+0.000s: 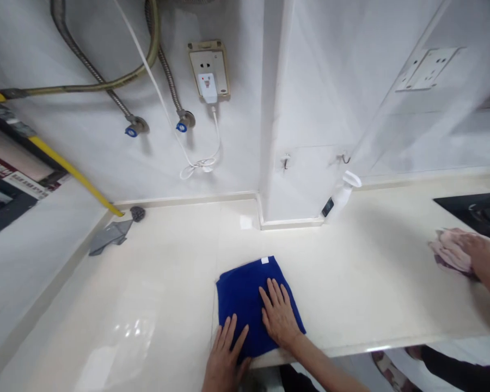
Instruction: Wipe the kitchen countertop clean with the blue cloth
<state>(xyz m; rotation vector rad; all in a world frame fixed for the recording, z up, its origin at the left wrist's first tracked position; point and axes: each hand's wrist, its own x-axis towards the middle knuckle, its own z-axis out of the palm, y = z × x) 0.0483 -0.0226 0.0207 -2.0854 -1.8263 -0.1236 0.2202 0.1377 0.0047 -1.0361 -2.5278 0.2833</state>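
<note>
A folded blue cloth (245, 294) with a small white label lies flat on the pale countertop (175, 245), close to its front edge. My left hand (226, 351) rests on the cloth's lower left part, fingers stretched out and the thumb near the counter edge. On the right half of the cloth lies my right hand (280, 316), flat with its fingers spread. Neither hand grips the fabric.
At the right, another person's hand (484, 256) is on a pink cloth (453, 250) beside a black cooktop (482, 209). A white bottle (341, 196) stands by the wall corner. A grey cloth (110, 237) and scouring pad (138, 213) lie back left, near a yellow hose (73, 171).
</note>
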